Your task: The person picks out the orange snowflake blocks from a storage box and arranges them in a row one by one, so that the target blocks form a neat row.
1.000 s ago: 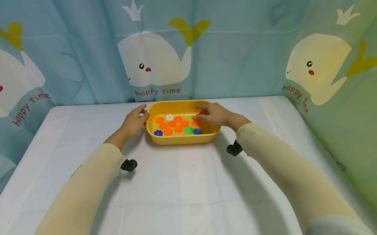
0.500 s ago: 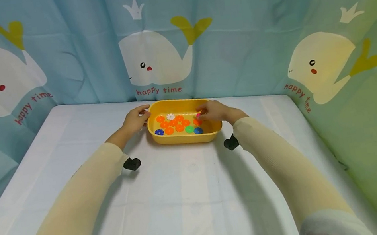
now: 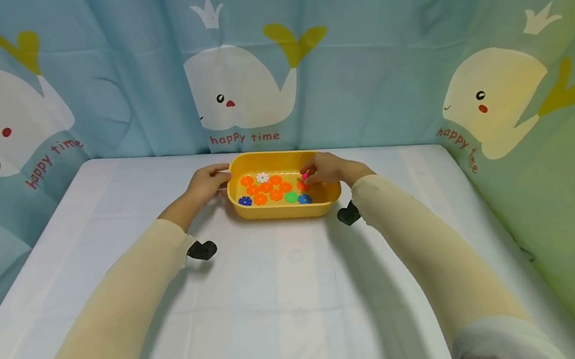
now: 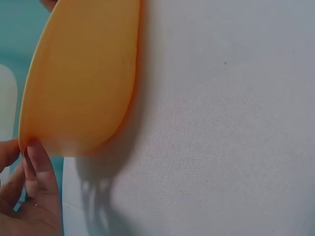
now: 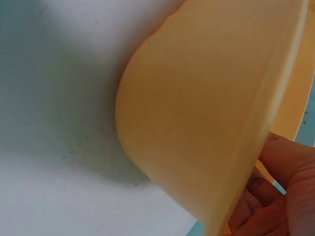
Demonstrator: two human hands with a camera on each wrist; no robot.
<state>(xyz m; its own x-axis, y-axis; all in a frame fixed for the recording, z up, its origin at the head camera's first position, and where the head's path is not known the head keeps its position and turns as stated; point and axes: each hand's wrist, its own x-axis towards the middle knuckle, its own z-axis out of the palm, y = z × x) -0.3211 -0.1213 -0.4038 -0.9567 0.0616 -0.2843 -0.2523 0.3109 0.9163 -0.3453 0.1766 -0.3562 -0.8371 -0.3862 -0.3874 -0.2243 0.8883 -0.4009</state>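
A yellow plastic basin (image 3: 286,210) stands at the far side of the table. In it lie several flower-shaped plastic discs, mostly orange (image 3: 266,187), plus a white disc (image 3: 262,177), a green disc (image 3: 291,197) and two blue discs, one at the left (image 3: 245,201). My left hand (image 3: 204,186) pinches the basin's left rim; thumb and fingers meet around it in the left wrist view. My right hand (image 3: 329,169) reaches over the right rim, its fingers pinching a pink disc (image 3: 305,175). The right wrist view shows the basin wall (image 5: 187,108) partly hiding those fingers.
A pale striped cloth (image 3: 293,301) covers the table. Blue-green curtains (image 3: 373,81) with printed whales hang close behind the basin and along the right side. Dark wrist mounts (image 3: 202,250) stick out under both sleeves.
My right hand's fingers have drawn together inside the basin, and a pink disc has come into sight between them. The left hand stays at the left rim. The head view has shifted slightly.
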